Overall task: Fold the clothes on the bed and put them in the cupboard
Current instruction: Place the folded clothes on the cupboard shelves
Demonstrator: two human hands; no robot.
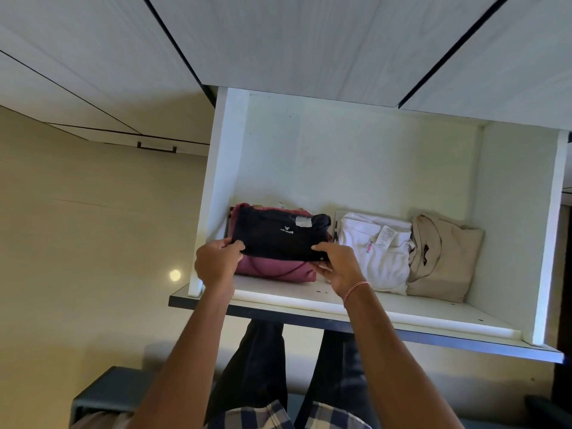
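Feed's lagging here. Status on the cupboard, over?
Left grip, right grip pinching black garment. Garment atop maroon garment on cupboard shelf. White pile, beige pile beside, not blocking.

Matt cloth garments (280, 236) lie on the smooth white laminate shelf (402, 308).
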